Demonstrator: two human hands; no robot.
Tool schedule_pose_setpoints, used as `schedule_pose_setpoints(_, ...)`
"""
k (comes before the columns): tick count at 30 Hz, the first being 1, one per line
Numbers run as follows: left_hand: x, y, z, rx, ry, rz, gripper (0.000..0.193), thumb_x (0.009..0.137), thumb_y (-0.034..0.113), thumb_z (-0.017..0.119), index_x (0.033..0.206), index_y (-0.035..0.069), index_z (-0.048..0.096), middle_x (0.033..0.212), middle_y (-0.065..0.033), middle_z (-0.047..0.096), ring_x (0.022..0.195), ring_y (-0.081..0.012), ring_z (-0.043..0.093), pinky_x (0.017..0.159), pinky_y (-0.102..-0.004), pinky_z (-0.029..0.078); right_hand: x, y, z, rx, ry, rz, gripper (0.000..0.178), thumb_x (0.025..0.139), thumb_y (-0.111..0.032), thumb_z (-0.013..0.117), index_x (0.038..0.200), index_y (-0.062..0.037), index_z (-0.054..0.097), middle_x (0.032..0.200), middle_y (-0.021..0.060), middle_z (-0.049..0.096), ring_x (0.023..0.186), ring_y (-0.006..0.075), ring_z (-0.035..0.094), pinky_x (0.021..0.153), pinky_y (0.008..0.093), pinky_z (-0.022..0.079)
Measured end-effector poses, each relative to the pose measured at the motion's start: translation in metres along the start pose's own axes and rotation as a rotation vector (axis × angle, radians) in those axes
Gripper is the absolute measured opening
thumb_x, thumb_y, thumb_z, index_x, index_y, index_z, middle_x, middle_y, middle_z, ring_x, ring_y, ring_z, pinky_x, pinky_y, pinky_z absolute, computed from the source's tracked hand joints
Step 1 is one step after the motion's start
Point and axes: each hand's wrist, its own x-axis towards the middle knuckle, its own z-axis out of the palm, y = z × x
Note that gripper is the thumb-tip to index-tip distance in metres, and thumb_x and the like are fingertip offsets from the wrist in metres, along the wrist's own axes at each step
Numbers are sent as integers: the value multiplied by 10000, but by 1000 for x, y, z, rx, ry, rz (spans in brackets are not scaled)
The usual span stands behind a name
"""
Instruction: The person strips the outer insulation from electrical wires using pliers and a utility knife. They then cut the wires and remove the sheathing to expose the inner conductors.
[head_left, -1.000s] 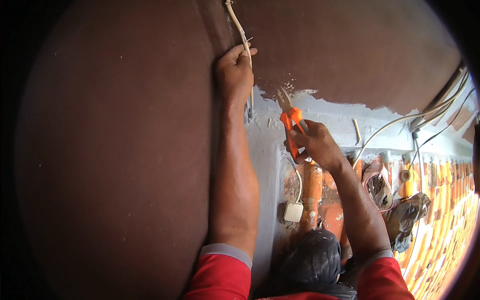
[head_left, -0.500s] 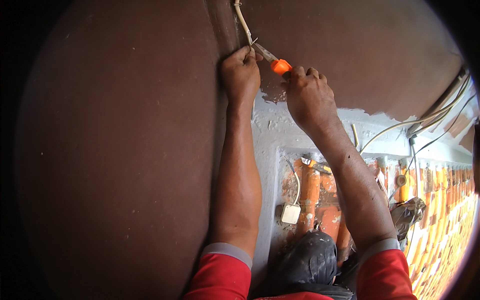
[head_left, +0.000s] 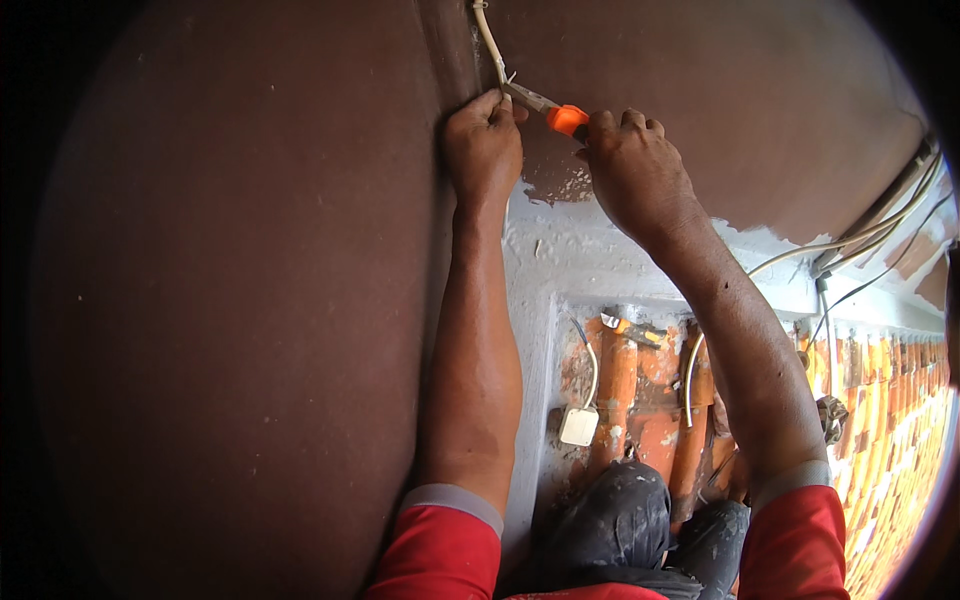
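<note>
A brown wall (head_left: 250,260) fills most of the view, giving way to a grey-painted strip (head_left: 530,250) and, lower right, a run of clay roof tiles (head_left: 900,430) in strong light. The person's dark trousers (head_left: 620,510), flecked with pale spots, show at the bottom edge.

The right hand (head_left: 640,175) is wrapped firmly round the handles of orange-gripped pliers (head_left: 567,120), its back to the camera. The left hand (head_left: 485,145) lies against the wall, thumb and fingers closed in a pinch on the cream cable (head_left: 488,42), which comes down from the top edge along a wall seam.

A second ago the pliers were well apart from the cable, over the ragged paint edge; now their nose meets it just above the left fingertips. Both hands thus work at one spot, the left steadying and the right bringing the tool to bear. The tips are small here, so I cannot tell whether they bite the cable or only touch it.

On the tiles below lie a yellow-and-black tool (head_left: 638,332) and a small white box (head_left: 579,426) with a short lead.
</note>
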Motion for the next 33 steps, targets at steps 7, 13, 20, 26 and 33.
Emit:
schedule_pose_setpoints(7, 0, -3, 2, -33, 48, 58, 252, 1110, 95, 595, 1023, -14, 806, 794, 36, 641, 739, -64, 554, 673, -287, 456, 15, 29, 3, 60, 20, -188, 272, 1044, -223, 744, 1219, -15, 726, 1060, 226, 776, 1102, 385, 770, 903, 491, 649)
schedule_pose_setpoints(13, -1, -1, 1, -30, 37, 43, 243, 1108, 73, 574, 1070, -20, 796, 880, 10, 707, 794, -78, 576, 738, -291, 477, 19, 37, 8, 479, -194, -21, 253, 1065, -229, 716, 1218, -29, 743, 940, 239, 775, 885, 367, 793, 837, 491, 610)
schedule_pose_setpoints(20, 4, -8, 1, 15, -4, 78, 260, 1118, 50, 550, 1209, -43, 775, 1016, -105, 789, 983, -165, 725, 897, -330, 553, 8, 34, 37, 867, -322, 113, 358, 1062, -307, 740, 1184, 29, 736, 870, 132, 770, 806, 191, 741, 786, 392, 591)
schedule_pose_setpoints(26, 3, -10, -3, 68, 36, 143, 328, 1119, 45, 562, 1377, -89, 714, 1266, -269, 786, 1204, -309, 768, 1030, -377, 580, 2, 17, 42, 1105, -408, 242, 433, 1074, -361, 751, 1165, 62, 721, 882, 106, 791, 796, 157, 750, 755, 355, 598)
schedule_pose_setpoints(33, 0, 3, -3, 21, -32, 12, 343, 1120, 72, 554, 1398, -31, 727, 1253, -182, 809, 1187, -195, 733, 1041, -341, 546, -57, -16, 90, 1769, -521, 451, 461, 1084, -377, 761, 1223, 56, 685, 957, 124, 772, 812, 191, 769, 738, 348, 645)
